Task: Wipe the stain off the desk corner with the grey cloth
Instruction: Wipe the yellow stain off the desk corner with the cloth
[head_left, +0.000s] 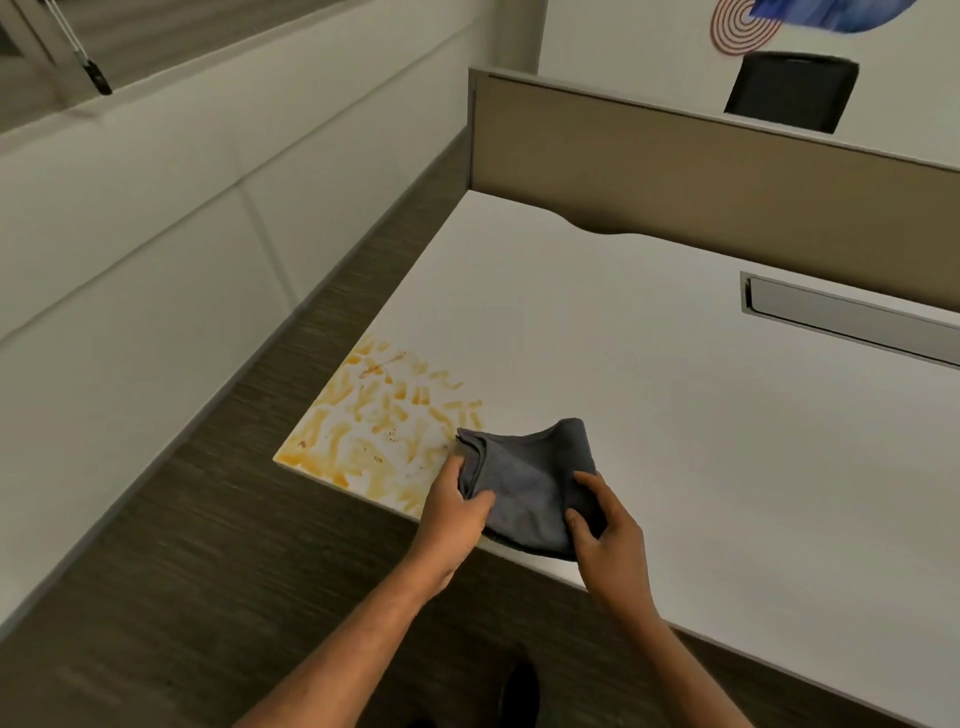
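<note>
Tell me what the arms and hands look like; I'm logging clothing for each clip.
Both forearms are bare as far as the picture shows, with no sleeves in view. The left hand and right hand wear no gloves; no watch, ring or bracelet is visible.

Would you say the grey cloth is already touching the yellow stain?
Touching: in the head view, the grey cloth's far-left corner overlaps the stain's right edge.

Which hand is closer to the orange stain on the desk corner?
Left. The left hand grips the grey cloth right beside the stain; the right hand holds the cloth's far side.
</note>
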